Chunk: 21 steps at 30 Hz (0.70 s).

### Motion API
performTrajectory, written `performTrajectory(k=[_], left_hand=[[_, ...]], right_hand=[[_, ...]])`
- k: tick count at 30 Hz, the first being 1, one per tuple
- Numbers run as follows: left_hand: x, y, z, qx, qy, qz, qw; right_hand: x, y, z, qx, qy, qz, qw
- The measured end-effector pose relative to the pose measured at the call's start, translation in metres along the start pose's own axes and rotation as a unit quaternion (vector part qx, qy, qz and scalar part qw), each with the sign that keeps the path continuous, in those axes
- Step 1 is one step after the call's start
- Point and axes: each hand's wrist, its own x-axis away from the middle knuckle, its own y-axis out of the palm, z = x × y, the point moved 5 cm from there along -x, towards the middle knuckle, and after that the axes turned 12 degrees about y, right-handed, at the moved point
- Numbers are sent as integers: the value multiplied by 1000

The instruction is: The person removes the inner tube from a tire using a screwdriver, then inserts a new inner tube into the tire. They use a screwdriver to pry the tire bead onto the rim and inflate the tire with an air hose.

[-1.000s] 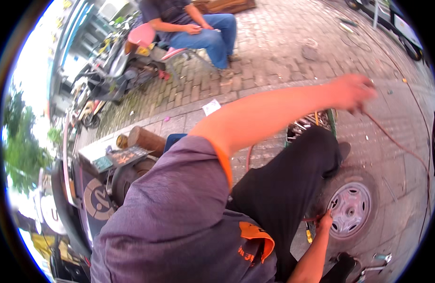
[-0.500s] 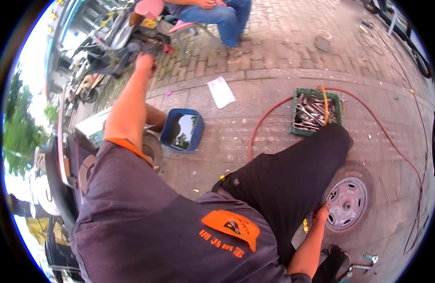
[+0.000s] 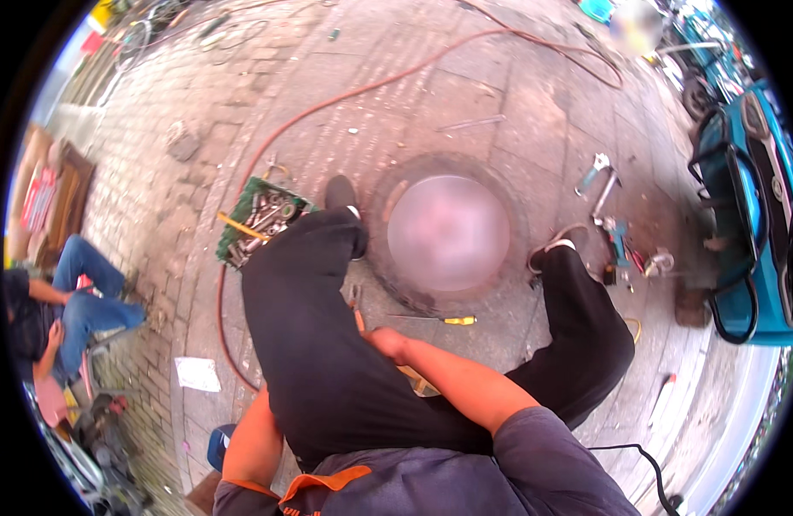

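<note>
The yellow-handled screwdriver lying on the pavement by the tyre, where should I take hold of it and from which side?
Grip the screwdriver by its yellow handle, which lies at the end pointing to the person's right, beside the tyre. It lies flat with bare paving around it, so come down from above, fingers across the handle. The thin shaft pointing left offers less to hold. The right hand is nearest.

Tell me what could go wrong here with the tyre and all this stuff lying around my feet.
1. The red hose curves across the paving past the tyre and the left shoe, so it could trip you.
2. The yellow-handled screwdriver and wrenches lie loose near both shoes, easy to step on.
</note>
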Motion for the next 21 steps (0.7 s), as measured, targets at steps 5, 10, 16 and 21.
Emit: performTrajectory(k=[5,10,16,21], left_hand=[[-28,45,8,14,-54,-61,997],[-50,53,14,28,-86,-88,992],[-48,49,3,37,-153,-97,983],[-65,75,-15,44,-217,-158,962]], right_hand=[[29,1,-15,292,42,-7,955],[51,-76,-72,303,-58,107,945],[153,-299,-179,158,-201,499,828],[225,-532,-123,232,16,684,691]])
